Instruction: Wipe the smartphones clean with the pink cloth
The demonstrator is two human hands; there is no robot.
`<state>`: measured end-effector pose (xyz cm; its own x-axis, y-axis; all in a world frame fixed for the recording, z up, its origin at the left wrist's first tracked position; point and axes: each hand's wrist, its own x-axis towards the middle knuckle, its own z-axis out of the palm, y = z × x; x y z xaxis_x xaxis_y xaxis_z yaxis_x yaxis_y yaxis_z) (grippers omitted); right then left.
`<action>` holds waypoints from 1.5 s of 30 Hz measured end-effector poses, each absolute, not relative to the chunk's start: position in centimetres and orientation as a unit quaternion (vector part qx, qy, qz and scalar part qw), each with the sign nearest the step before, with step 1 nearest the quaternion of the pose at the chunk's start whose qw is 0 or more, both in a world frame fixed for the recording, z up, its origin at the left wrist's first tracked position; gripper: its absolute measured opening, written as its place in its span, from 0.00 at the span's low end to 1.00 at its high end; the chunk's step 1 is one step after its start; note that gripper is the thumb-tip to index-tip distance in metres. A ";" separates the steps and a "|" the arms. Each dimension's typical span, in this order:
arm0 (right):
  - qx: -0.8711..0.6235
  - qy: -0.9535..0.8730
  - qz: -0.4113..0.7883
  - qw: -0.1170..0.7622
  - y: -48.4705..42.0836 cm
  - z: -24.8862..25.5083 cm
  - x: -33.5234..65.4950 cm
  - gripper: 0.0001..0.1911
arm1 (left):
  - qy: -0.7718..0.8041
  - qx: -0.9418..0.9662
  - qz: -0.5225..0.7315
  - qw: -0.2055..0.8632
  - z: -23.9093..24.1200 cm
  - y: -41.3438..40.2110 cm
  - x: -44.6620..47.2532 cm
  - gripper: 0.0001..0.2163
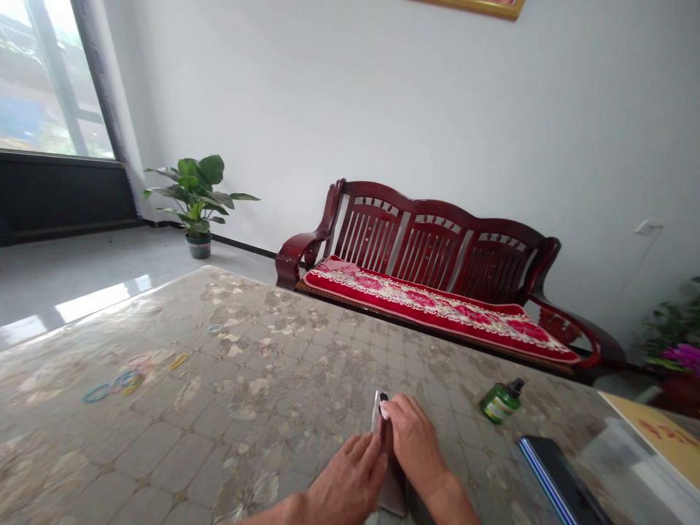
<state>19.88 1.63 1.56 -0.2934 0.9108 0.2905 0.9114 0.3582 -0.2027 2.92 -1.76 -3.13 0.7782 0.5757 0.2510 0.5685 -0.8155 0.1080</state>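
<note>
At the front middle of the table, a slim, flat, brownish thing [392,490] with a bright silvery edge lies between my hands; it looks like a phone, but my fingers cover much of it. Closed over its left side is my left hand [345,477], fingers together. My right hand [415,441] is closed at the upper end, fingertips pressed near a small black spot there. Something small and whitish shows at those fingertips, too small to name. To the right are a green bottle [500,401] with a black top and a dark phone-like slab [561,481].
Several coloured hair ties or rubber bands [97,392] lie on the patterned tablecloth [191,430] at left. At the right edge is a yellowish box or folder [659,430]. Behind the table stand a red wooden bench [432,211] and a potted plant [200,246].
</note>
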 end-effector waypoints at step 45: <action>-0.596 -0.776 0.005 0.204 2.5 1.7 21.7 0.15 | 0.297 0.951 0.090 0.011 -2.9 -2.3 2.5 0.22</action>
<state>21.69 2.47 1.74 -0.2058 0.9278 0.3110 0.9238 0.2890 -0.2509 2.52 -2.27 -2.89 0.8080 0.5659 0.1641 0.5619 -0.8238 0.0745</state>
